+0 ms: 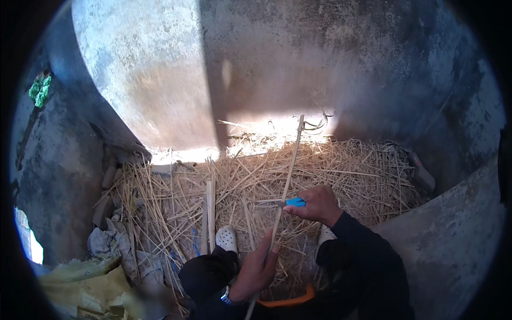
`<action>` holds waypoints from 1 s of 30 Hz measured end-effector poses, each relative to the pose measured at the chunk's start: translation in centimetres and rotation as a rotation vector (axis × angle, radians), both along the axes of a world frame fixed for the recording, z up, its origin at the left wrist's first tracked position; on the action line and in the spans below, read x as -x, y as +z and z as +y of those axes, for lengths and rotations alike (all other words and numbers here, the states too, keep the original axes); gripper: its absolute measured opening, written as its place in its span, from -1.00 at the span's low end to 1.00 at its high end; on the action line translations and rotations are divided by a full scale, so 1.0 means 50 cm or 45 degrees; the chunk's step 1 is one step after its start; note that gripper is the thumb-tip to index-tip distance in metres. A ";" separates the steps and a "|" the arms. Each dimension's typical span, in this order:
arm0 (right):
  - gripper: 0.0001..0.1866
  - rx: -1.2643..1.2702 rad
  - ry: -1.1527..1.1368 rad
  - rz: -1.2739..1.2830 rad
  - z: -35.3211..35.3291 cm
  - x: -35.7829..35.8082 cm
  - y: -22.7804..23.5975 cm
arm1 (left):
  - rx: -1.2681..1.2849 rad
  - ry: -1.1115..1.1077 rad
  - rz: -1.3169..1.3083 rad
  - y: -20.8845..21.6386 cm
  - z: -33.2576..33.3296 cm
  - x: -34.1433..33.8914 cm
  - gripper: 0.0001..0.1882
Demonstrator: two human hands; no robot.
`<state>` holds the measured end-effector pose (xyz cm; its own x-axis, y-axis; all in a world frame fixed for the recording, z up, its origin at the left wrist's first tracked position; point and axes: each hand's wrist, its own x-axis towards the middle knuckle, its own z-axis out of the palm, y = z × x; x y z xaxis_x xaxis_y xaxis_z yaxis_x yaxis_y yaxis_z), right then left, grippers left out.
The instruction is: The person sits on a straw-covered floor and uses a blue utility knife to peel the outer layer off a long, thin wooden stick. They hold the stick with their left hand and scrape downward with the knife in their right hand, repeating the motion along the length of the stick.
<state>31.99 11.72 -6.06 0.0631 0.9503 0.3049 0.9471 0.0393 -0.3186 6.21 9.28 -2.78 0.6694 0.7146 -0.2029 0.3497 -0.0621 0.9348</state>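
Note:
A long, thin, pale strip that looks like split bamboo (pixel 293 160) runs slantwise from near my lap up toward the wall. My left hand (pixel 258 269) is closed around its lower part. In my right hand (pixel 316 206) is a knife with a blue handle (pixel 295 202), the fingers wrapped round it. The blade (pixel 271 204) points left and lies across the strip, seeming to touch it above my left hand. Part of the handle is hidden in my right palm.
Dry straw-like shavings (pixel 341 176) cover the floor up to a stained concrete wall (pixel 277 64). Upright strips (pixel 208 213) stand near my left shoe (pixel 226 238). Crumpled sacking (pixel 109 242) and a yellowish sheet (pixel 88 285) lie at lower left. Something orange (pixel 290 301) curves below my hands.

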 end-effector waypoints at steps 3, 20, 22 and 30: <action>-0.24 0.078 -0.197 -0.026 0.037 -0.079 -0.002 | -0.077 -0.047 -0.059 -0.031 -0.014 0.011 -0.44; -0.17 0.131 -0.718 0.182 0.051 -0.272 -0.036 | 0.640 -0.202 -0.209 -0.044 -0.013 0.005 -0.47; -0.20 0.483 -0.554 1.177 0.046 -0.258 -0.023 | 1.041 -0.137 -0.377 -0.046 -0.003 0.002 -0.49; -0.58 0.188 -0.073 1.443 0.025 -0.072 -0.003 | 1.116 -0.090 -0.490 -0.046 0.019 -0.004 -0.56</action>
<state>35.57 12.97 -6.19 0.2752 0.9589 -0.0693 0.1116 -0.1034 -0.9884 6.39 10.24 -5.06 0.8375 0.3683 -0.4035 0.0316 0.7047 0.7088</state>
